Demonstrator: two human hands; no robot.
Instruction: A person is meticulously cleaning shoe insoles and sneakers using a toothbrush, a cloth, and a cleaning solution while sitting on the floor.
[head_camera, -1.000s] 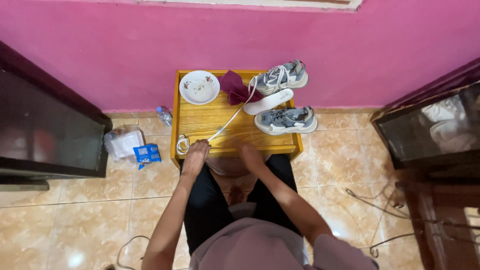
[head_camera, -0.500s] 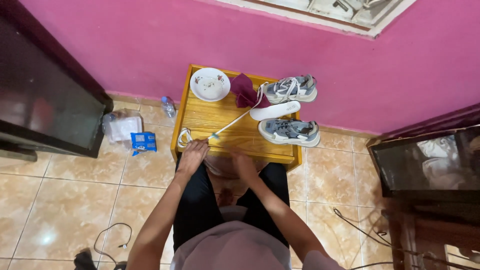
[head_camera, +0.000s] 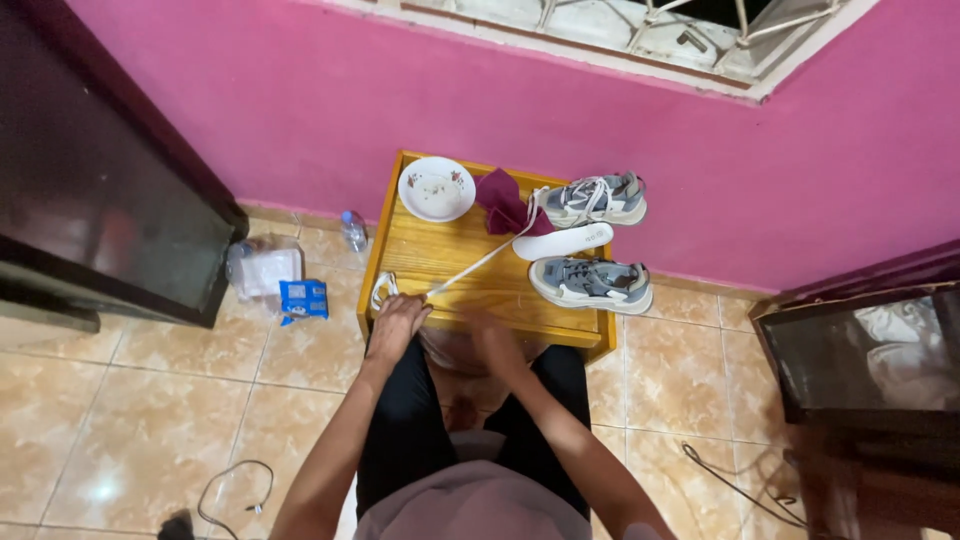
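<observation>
The left hand (head_camera: 397, 325) rests at the near edge of the wooden surface (head_camera: 470, 262), its grip closed on a white shoelace (head_camera: 478, 263). The right hand (head_camera: 495, 335) is just beside it and blurred, so I cannot tell its grip. From the left hand the lace runs far and to the right, up to the far grey sneaker (head_camera: 598, 200). Near that lie a white insole (head_camera: 563, 240), a second sneaker (head_camera: 592, 283), a dark red cloth (head_camera: 506, 200) and a white bowl (head_camera: 436, 188).
</observation>
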